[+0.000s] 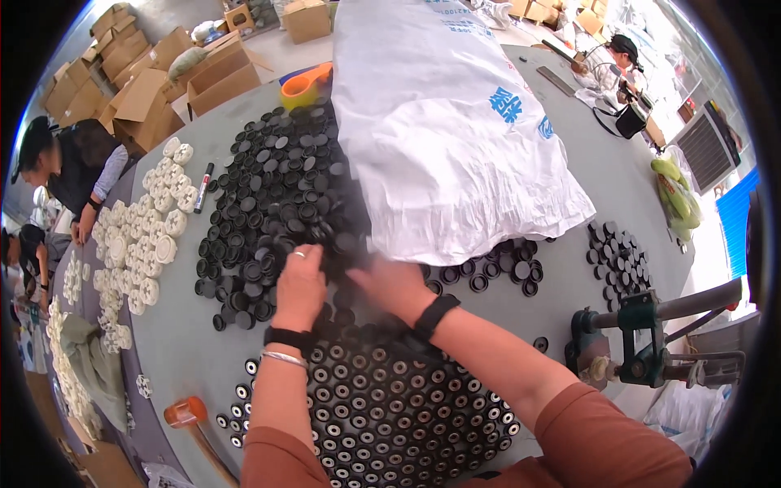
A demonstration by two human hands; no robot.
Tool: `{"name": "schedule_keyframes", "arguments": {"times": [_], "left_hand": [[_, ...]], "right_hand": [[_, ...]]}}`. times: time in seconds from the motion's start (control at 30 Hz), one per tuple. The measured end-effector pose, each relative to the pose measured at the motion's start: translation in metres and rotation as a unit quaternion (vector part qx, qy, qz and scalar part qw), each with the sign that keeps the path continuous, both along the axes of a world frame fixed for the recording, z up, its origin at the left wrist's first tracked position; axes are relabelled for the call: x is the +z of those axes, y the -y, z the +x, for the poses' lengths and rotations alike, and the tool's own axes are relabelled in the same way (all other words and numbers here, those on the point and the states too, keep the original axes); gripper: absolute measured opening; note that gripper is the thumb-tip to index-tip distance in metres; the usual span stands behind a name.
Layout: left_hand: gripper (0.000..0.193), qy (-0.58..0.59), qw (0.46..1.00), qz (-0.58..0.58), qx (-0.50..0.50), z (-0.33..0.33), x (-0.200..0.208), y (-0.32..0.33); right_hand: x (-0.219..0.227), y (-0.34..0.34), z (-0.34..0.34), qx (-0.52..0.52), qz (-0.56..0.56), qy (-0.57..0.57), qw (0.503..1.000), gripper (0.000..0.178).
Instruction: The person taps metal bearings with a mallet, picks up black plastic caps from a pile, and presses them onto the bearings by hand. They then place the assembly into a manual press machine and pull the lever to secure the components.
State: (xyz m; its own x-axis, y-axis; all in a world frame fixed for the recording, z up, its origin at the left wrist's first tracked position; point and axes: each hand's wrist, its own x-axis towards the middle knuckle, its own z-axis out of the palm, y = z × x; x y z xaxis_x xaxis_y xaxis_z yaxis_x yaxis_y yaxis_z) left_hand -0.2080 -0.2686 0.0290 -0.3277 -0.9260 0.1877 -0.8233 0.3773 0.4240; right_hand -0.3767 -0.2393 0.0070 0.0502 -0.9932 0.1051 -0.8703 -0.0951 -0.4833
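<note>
A heap of black round plastic caps spreads over the grey table beside a large white sack. My left hand, with a ring on it, reaches into the near part of this heap; its fingertips are hidden among the caps. My right hand is smeared by motion at the sack's near edge, its thumb pointing left toward the other hand. Whether either hand grips any caps I cannot make out. Just below my wrists stand rows of black round pieces with metal ring centres, packed closely together.
White plastic parts cover the left side, near a marker. An orange-headed mallet lies at lower left. A green hand press stands at right, near a smaller pile of caps. An orange-yellow scoop touches the heap. Other people work around.
</note>
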Motion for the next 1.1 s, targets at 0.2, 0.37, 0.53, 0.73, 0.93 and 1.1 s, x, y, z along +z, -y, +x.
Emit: {"name": "schedule_keyframes", "arguments": {"times": [0.2, 0.37, 0.53, 0.73, 0.93, 1.1], "left_hand": [[0.047, 0.049, 0.987, -0.098, 0.114, 0.041, 0.032, 0.022], [0.043, 0.032, 0.979, 0.025, 0.200, 0.078, 0.054, -0.014], [0.055, 0.052, 0.960, 0.204, 0.182, 0.087, 0.053, -0.053], [0.083, 0.149, 0.953, 0.245, 0.098, 0.063, 0.041, -0.061], [0.085, 0.160, 0.953, 0.243, 0.086, 0.041, 0.032, -0.060], [0.075, 0.061, 0.980, 0.173, 0.079, 0.034, 0.009, -0.051]], "right_hand": [[0.045, 0.055, 0.017, -0.028, 0.037, 0.489, 0.871, 0.071], [0.069, 0.033, -0.024, -0.079, 0.097, 0.219, 0.968, 0.068], [0.073, -0.057, -0.064, -0.049, 0.100, 0.056, 0.992, 0.048], [0.061, -0.113, -0.086, -0.078, 0.266, 0.029, 0.960, 0.069], [0.043, -0.098, -0.041, -0.026, 0.228, 0.035, 0.973, 0.083], [0.036, -0.067, -0.008, -0.020, 0.231, 0.081, 0.969, 0.082]]}}
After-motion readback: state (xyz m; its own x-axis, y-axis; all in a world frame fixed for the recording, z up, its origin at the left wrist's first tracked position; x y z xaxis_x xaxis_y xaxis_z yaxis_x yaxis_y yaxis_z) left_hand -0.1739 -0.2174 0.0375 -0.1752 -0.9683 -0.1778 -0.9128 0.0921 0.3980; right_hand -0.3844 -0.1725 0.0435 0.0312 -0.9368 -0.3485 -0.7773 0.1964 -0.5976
